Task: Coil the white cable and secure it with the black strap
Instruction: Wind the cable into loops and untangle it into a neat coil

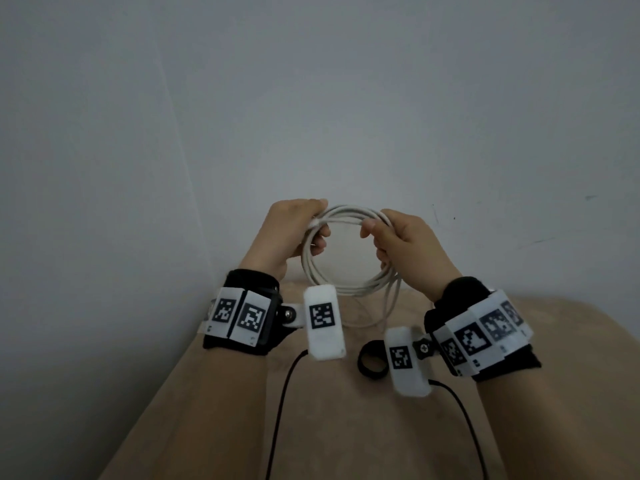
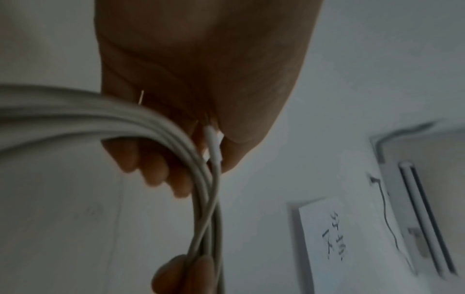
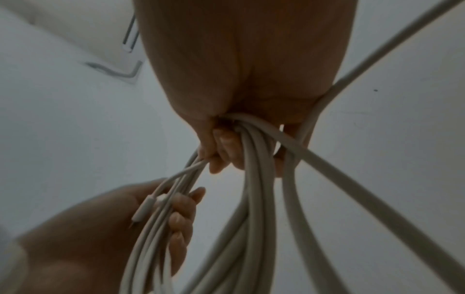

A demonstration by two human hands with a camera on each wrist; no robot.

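Note:
The white cable (image 1: 349,289) is wound into a round coil of several loops, held upright above the beige table (image 1: 346,427). My left hand (image 1: 304,230) grips the coil's upper left side, with a white plug end (image 2: 212,146) pinched under the thumb. My right hand (image 1: 391,237) grips the upper right side, its fingers curled round the bundle (image 3: 251,159). A loose strand (image 1: 391,306) hangs from the coil down to the table. The black strap (image 1: 372,363), rolled into a small ring, lies on the table below the right wrist.
A pale grey wall (image 1: 311,98) rises right behind the table. Two thin black wires (image 1: 280,410) run from the wrist cameras toward the near edge. The left wrist view shows a paper with handwriting (image 2: 334,238) on the wall.

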